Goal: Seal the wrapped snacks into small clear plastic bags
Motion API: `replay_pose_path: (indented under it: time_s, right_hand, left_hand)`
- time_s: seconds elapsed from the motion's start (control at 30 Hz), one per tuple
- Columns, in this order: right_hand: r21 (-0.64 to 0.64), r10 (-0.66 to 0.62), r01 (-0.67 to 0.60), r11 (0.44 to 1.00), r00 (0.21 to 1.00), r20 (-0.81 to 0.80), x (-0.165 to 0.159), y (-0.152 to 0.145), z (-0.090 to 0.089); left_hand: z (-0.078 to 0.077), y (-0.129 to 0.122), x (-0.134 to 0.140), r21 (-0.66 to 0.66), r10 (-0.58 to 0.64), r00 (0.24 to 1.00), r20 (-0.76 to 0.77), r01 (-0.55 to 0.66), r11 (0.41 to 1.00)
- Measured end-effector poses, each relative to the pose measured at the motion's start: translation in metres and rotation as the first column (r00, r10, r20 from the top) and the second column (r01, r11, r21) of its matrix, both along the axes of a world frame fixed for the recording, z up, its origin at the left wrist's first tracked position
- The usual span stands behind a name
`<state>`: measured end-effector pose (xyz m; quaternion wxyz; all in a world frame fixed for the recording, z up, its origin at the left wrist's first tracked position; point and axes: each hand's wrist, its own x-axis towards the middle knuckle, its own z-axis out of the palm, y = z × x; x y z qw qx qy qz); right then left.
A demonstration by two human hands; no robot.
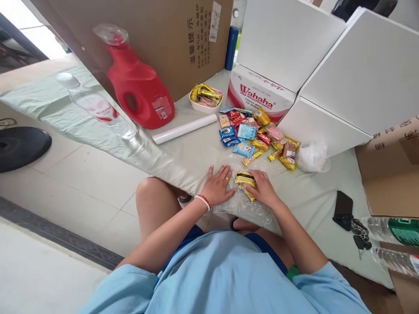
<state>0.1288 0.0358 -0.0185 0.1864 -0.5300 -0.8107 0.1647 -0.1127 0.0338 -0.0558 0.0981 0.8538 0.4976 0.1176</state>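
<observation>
My left hand (218,185) lies flat with fingers spread on a sheet of transparent plastic film (240,207) at the table's near edge. My right hand (263,189) curls its thumb and fingers around the right side of a small stack of yellow snack packets (245,176), which rests on the film. Just beyond both hands spreads a pile of wrapped snacks (247,131) in blue, red, yellow and brown. One slim yellow snack stick (252,157) lies at the pile's near edge.
Behind the pile stand a white tub of snacks (206,104) and a Wahaha carton (258,96). A white roll (185,129), red detergent jug (144,91) and water bottle (98,107) are leftward. A crumpled plastic bag (313,156), black case (343,210) and keys (360,233) lie rightward.
</observation>
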Motion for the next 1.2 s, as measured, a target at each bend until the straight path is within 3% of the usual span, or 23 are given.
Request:
replay_pose_path:
  time_s: [0.13,0.27,0.47,0.63,0.77,0.87,0.97,1.07,1.2]
  right_hand:
    - [0.030,-0.096,0.096,0.995,0.995,-0.020,-0.012,0.005,0.001]
    - [0.105,-0.206,0.216,0.971,0.974,-0.099,-0.008,-0.024,0.008]
    - [0.044,-0.218,0.214,0.976,0.941,0.259,-0.014,-0.058,-0.008]
    - [0.055,-0.124,0.112,0.992,0.926,0.356,-0.007,-0.049,-0.001]
    - [0.116,-0.043,0.010,0.993,0.958,0.285,-0.001,-0.038,0.009]
    - [0.160,0.006,-0.047,0.986,0.969,0.245,-0.004,-0.026,0.001]
    - [0.098,0.075,-0.104,0.990,0.963,0.260,-0.004,-0.015,-0.011]
    - [0.026,0.141,-0.149,0.988,0.970,0.199,0.009,-0.015,-0.008]
    - [0.002,0.214,-0.214,0.977,0.977,0.005,0.038,-0.045,0.016]
  left_hand:
    - [0.000,-0.004,0.002,0.001,0.014,1.000,-0.014,-0.014,1.000]
    - [0.000,-0.006,0.001,0.005,0.024,1.000,-0.019,-0.024,1.000]
    - [0.000,-0.005,0.001,0.014,0.013,0.999,-0.029,-0.012,1.000]
    - [0.001,-0.005,0.000,0.006,0.010,1.000,-0.011,-0.010,1.000]
    - [0.000,-0.004,0.001,-0.010,0.012,1.000,0.004,-0.012,1.000]
    - [0.000,-0.004,0.000,-0.031,0.014,1.000,0.007,-0.014,0.999]
    - [0.003,-0.007,-0.009,-0.050,0.018,0.999,0.028,-0.017,0.999]
    - [0.005,-0.015,-0.028,-0.063,-0.066,0.994,0.086,0.072,0.995]
    - [0.009,-0.029,-0.057,-0.120,-0.263,0.948,0.180,0.286,0.951]
